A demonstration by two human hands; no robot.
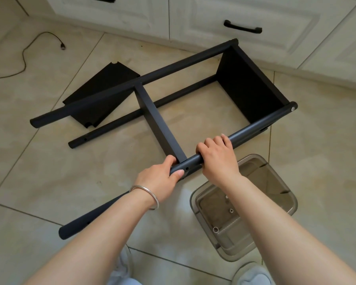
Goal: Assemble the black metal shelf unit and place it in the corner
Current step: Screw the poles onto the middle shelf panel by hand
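Here, the shelf frame (162, 99) lies on its side on the floor tiles (49, 161), well short of upright, with 2 panels fitted between its poles. My left hand (162, 182) and right hand (218, 159) both curl around the near pole (253, 128). Behind the frame, 1 loose shelf panel (103, 93) waits; beside it, a clear tub (284, 204) holds the remaining fittings.

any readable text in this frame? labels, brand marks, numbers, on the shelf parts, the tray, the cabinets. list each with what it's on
None: no readable text, label, brand or number shows in the head view.
Shelf frame, loose shelf panel: plain black, no markings.
Clear plastic tray: unmarked, holds small hardware.
Cabinet doors, floor tiles: no print.
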